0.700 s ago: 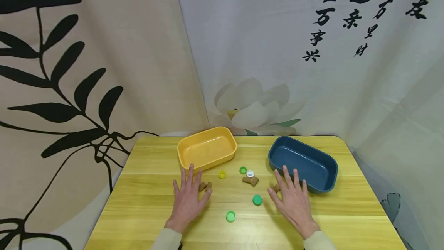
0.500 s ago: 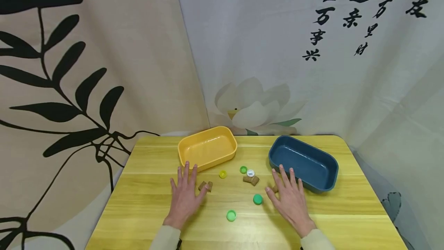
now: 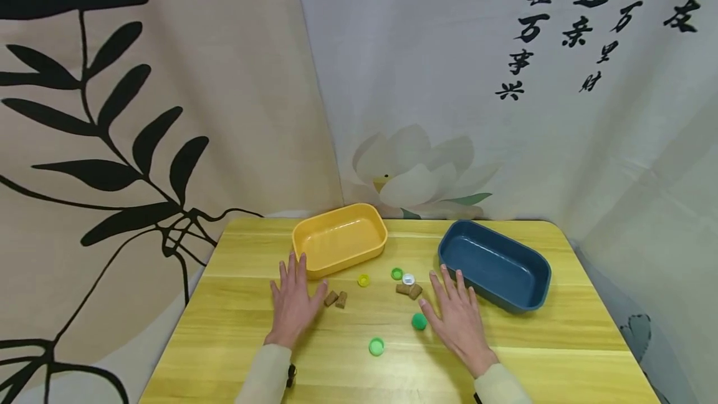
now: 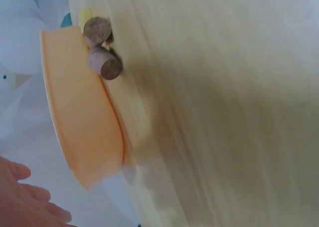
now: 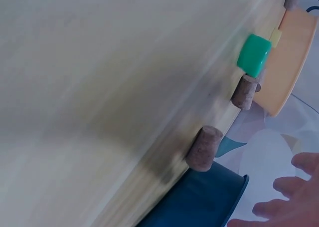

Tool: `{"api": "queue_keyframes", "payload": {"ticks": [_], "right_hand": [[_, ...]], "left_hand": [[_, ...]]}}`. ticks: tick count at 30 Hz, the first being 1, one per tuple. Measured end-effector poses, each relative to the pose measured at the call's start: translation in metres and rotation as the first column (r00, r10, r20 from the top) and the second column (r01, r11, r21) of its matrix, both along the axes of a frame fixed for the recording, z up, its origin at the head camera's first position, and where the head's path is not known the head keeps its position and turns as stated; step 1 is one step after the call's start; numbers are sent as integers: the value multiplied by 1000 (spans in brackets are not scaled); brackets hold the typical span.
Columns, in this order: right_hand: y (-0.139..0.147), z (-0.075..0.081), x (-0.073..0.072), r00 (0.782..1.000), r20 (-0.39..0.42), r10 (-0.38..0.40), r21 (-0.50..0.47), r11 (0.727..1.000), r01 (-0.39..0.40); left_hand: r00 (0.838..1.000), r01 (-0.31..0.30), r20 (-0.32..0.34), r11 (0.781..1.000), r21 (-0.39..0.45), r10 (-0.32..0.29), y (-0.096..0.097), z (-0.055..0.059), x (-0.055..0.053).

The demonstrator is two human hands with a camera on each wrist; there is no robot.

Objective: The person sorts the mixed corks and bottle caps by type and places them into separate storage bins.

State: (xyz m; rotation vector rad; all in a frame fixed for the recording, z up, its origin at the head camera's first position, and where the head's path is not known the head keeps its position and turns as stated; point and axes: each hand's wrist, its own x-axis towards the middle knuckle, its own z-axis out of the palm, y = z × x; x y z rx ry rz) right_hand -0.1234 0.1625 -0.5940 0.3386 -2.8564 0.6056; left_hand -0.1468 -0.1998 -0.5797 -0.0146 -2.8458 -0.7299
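Note:
My left hand (image 3: pixel 293 304), fingers spread and straight, hovers in front of the yellow tray (image 3: pixel 336 262). Two brown corks (image 3: pixel 336 299) lie just right of its thumb; they also show beside the tray in the left wrist view. With fingers extended, my right hand (image 3: pixel 457 323) is over the table before the blue tray (image 3: pixel 505 270). A lone cork (image 5: pixel 204 148) near that tray shows in the right wrist view, hidden by the hand in the head view. A dark green bottle cap (image 3: pixel 419 321) sits left of the right thumb. Both hands hold nothing.
Between the hands lie two more corks (image 3: pixel 408 290), a white cap (image 3: pixel 408 279), a green ring-like cap (image 3: pixel 397 274) and a yellow cap (image 3: pixel 363 280). A light green cap (image 3: pixel 376 346) lies nearer the front of the wooden table (image 3: pixel 336 379). Printed curtains hang behind.
Both hands have moved left. The left hand now leaves the two corks beside it fully visible, while the right hand has covered its nearby cork. The head view has shifted slightly.

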Motion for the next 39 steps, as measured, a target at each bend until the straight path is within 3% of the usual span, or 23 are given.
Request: {"api": "queue_keyframes", "payload": {"ticks": [9,19,26,39], "right_hand": [[-4,-3,-2,1000,-11,0,-7,1000,0],[3,-3,1,1000,-10,-11,-2,1000,10],[8,-5,3,1000,-9,-19,8,1000,19],[18,-5,12,1000,-18,-24,14,1000,24]], "left_hand": [[993,-73,94,994,77,65,-5,6,-30],[972,-134,211,984,119,107,-6,-10,-55],[959,-128,270,980,152,83,-8,-19,-55],[955,-67,295,989,134,25,-10,-16,-49]]}}
